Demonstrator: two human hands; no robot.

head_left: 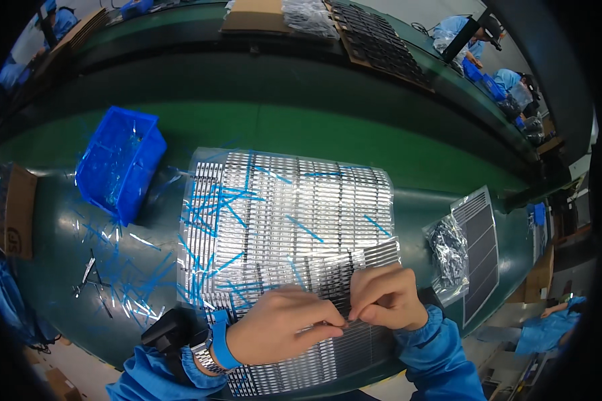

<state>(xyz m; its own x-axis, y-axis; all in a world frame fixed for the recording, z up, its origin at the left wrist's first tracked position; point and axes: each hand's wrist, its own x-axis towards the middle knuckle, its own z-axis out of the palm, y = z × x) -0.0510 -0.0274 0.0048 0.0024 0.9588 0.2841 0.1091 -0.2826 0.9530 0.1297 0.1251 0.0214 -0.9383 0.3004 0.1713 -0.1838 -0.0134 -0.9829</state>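
Head view, and both hands are at work over the striped sheets (294,200), silver and layered, spread on the green desk (52,234) to the right of the blue bin (146,175). Look at the lie of them: the spread reads a touch longer from near to far than across, its far end about level with the blue bin's middle and its near end much closer to the person than the bin. Fine rows run side to side, and on the darker top layer (374,256) they tilt upward at the right, away from the bin.

Now the hands! Left hand (281,319), on the bin side, thumb and forefinger brought together, pointing right. Right hand (389,294), farther from the bin, thumb and forefinger also pressed together, angled down to meet it. The two pinches all but touch; whatever might sit between them is too small to tell. The striped sheets lie directly beneath both hands, stretching out beyond them and to their left, toward the bin.

Blue strips (305,228) all over this one! They slant every which way across the sheets, thickest on the side facing the bin, with more strewn on the desk just nearer than the bin. Far across to the right from the bin, a clear plastic bag (450,250) lies against a grey panel (480,254), that panel's long axis running near to far.
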